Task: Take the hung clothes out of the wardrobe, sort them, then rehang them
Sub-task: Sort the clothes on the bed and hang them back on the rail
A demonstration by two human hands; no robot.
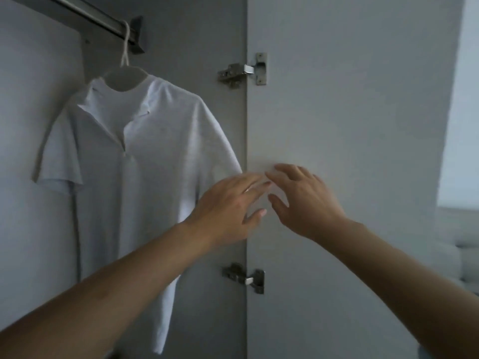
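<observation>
Wardrobe: opened, door (350, 125) swung wide so the rail (85, 11) can be reached
Polo shirt (145, 151): hung on a white hanger (124, 76), at the rail's right end
Left hand (228, 206): grip spread, nothing held, raised beside the shirt's sleeve
Right hand (303, 200): grip spread, nothing held, raised before the door

Dim, greyish, soft light from the right; motion-blurred fingertips (261, 186), wide-angle edge bending.

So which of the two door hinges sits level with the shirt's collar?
The upper hinge, above both hands, sits about level with the white shirt's collar. The lower hinge is below the hands, near the shirt's hem.
</observation>
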